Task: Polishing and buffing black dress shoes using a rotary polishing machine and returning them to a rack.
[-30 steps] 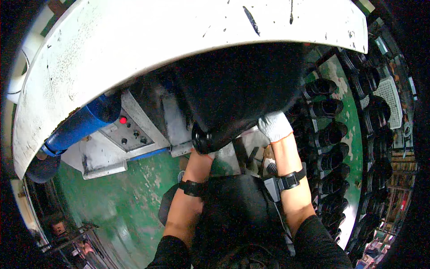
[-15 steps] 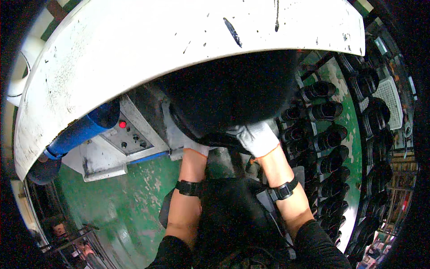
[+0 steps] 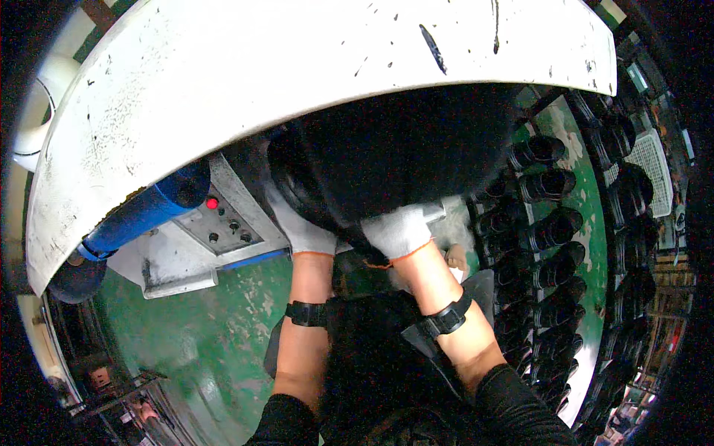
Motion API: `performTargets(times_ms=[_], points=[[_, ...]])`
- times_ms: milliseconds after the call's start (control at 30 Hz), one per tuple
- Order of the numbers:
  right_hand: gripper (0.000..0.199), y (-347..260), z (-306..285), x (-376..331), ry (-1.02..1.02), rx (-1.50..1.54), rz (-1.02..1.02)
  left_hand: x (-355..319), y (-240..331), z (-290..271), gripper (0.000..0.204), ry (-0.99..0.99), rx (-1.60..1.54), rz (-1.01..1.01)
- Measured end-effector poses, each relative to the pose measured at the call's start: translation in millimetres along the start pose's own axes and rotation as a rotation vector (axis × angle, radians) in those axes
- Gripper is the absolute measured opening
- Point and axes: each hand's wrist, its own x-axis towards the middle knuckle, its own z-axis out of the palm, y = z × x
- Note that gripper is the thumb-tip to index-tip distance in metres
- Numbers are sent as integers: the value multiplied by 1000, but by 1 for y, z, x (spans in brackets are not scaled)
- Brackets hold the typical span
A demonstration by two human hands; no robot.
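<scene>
A black shoe [image 3: 297, 184], dark and partly blurred, is held up under the white hood against a big dark rounded roller [image 3: 416, 149]. My left hand [image 3: 303, 232], in a white glove with an orange cuff edge, grips the shoe from its left side; the fingertips are hidden behind it. My right hand [image 3: 398, 229], gloved alike, closes on the shoe's near right end, just below the roller. The roller's dark surface merges with the shoe, so the exact line of contact cannot be made out.
The white hood [image 3: 253, 67], specked with black, overhangs everything. Left of my hands are a blue cylinder [image 3: 149, 214] and a control panel [image 3: 230, 223] with a red light. Racks of black shoes [image 3: 554, 227] stand at the right, near a white plastic basket [image 3: 653, 175].
My right hand has moved left, closer to my left hand. The left hand has shifted slightly left, and the shoe has turned, showing more at the roller's left side.
</scene>
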Motion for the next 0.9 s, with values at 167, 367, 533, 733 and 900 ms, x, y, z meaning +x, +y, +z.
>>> performTargets(times_ms=[167,367,533,733,900], points=[[53,8,-17,8,-217,-12,181,-18,-15,1,54,8,-163,-145],[49,67,-44,1,-32,52,306,-28,-94,-1,52,-9,156,-235],[30,77,-98,5,-265,-483,86,-22,-148,0,53,-428,-256,-314],[21,71,-89,15,-234,-530,5,144,-213,35,55,-576,-741,-423],[28,54,-53,23,-309,-178,67,37,-196,-123,50,-17,-445,-502]])
